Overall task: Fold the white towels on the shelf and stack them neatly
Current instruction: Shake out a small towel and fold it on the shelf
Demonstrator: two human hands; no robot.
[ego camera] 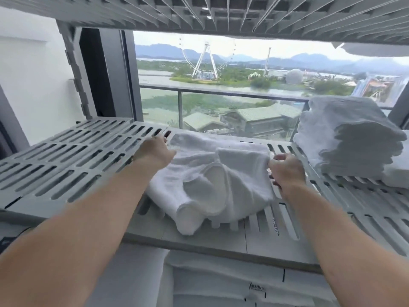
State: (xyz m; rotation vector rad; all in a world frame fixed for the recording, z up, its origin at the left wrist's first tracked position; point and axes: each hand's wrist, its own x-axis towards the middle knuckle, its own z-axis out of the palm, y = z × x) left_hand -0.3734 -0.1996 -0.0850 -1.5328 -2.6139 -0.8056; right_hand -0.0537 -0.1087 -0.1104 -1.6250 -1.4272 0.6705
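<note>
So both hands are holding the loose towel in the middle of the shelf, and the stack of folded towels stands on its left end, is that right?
Not quite: the head view shows the stack of folded towels on the right end of the shelf, not the left. The left hand and right hand do hold the loose towel in the middle.

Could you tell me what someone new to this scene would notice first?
Probably the crumpled white towel in the middle of the grey slatted shelf, with the left hand at its far left corner and the right hand pinching its right edge. Next, the tall stack of folded towels at the right.
</note>
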